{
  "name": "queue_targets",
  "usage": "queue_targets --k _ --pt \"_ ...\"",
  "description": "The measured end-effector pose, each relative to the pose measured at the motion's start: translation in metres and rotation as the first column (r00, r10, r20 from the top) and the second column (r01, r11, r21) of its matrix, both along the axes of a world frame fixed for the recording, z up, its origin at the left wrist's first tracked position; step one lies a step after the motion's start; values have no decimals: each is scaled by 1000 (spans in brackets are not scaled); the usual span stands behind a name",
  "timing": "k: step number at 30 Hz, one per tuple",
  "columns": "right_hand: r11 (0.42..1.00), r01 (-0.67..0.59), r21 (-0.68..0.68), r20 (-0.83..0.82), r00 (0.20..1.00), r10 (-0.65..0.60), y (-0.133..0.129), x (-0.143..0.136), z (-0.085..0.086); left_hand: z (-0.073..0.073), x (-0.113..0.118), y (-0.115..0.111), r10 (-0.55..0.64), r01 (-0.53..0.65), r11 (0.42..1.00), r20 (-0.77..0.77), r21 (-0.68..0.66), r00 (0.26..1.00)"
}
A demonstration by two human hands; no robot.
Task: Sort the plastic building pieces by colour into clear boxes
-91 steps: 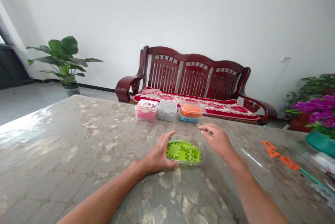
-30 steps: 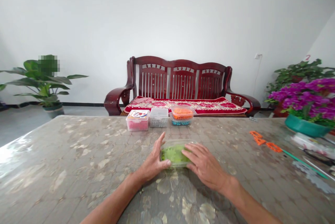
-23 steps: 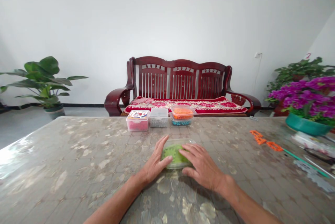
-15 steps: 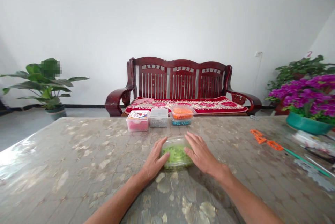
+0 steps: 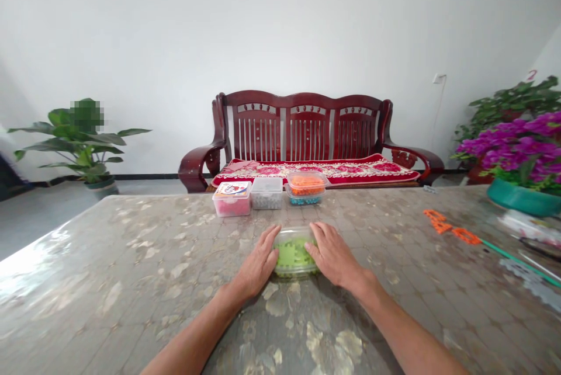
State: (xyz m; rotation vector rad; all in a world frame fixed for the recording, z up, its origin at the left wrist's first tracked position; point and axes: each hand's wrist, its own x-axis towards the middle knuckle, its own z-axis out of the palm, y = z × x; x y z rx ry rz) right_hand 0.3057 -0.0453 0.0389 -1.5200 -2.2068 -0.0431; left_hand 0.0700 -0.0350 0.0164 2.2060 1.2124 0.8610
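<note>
A clear plastic box [image 5: 296, 251] with bright green pieces inside rests on the table in front of me. My left hand [image 5: 259, 261] lies along its left side, the thumb at the near left edge. My right hand [image 5: 333, 255] holds the right side, its thumb reaching over the lid. Between them the two hands grip the box. The lid looks to be on, and the green pieces show blurred through it.
Along the far table edge stand a box with pink contents [image 5: 232, 200], a box with grey contents [image 5: 267, 194], and stacked orange and blue boxes [image 5: 305, 187]. Orange pieces [image 5: 451, 228], a green rod [image 5: 521, 263], grey pieces [image 5: 532, 281] and a flower pot [image 5: 521, 197] lie right.
My left thumb has drawn back from the lid toward the box's left edge. Both hands stay at the box's sides. The view has shifted slightly.
</note>
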Motion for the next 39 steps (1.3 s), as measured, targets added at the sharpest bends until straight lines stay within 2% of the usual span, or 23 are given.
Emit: queue_targets --k 7,12,14,16,19,21,23,25,26,29,32,34,39 --pt "1000 18 19 5 1000 -18 -3 -2 -1 6 -3 -3 23 -8 995 -144 101 989" --pt "1000 15 12 -34 999 -14 -3 -2 -5 10 -5 -2 -4 28 993 -196 119 981" --pt "998 -16 -55 -51 999 13 1 2 0 10 -6 0 -9 35 992 -210 119 978" --pt "977 -84 -196 -62 995 73 5 10 8 9 -6 2 -18 47 991 -220 128 975" --pt "888 -201 -414 -108 979 172 10 24 22 4 -4 2 28 0 990 -196 138 980" --pt "849 -237 -472 -130 971 198 9 30 26 2 -1 0 99 -76 987 -167 141 981" --pt "851 -232 -472 -129 973 193 6 32 25 2 4 0 174 -150 979 -181 140 968" --pt "871 -203 -448 -121 979 166 1 30 21 8 8 2 220 -184 971 -270 152 938" --pt "883 -187 -431 -119 982 150 -1 29 20 12 10 4 229 -177 969 -355 172 907" --pt "911 -153 -382 -100 987 123 -6 25 17 27 18 11 219 -138 966 -410 219 885" --pt "927 -146 -347 -75 989 127 -7 23 17 37 31 13 133 -13 968 -466 252 875" --pt "933 -143 -331 -64 990 129 -6 23 17 37 40 11 98 42 965 -502 260 859" --pt "941 -138 -309 -43 990 132 -6 22 19 29 51 4 143 27 957 -550 289 823"
